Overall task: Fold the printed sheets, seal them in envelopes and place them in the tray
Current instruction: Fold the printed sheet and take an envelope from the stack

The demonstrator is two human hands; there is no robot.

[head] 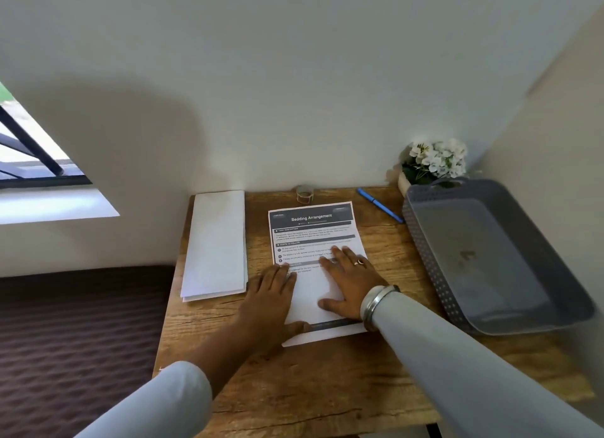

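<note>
A printed sheet [313, 231] headed "Bedding Arrangement" lies on the middle of the wooden table [327, 382]. Its lower part is folded up over the text, blank side showing. My left hand [271, 293] lies flat on the folded flap's left edge, thumb at the bottom crease. My right hand [349, 280], with a ring and a metal bangle, presses flat on the flap's right side. A stack of white envelopes [215, 244] lies to the left of the sheet. The grey plastic tray [425, 251] sits at the right, tilted, with nothing in it.
A roll of clear tape [304, 194] stands at the table's back edge by the wall. A blue pen [380, 205] lies between the sheet and the tray. White flowers in a pot [434, 159] stand in the back right corner. A brown bed [72, 339] lies left.
</note>
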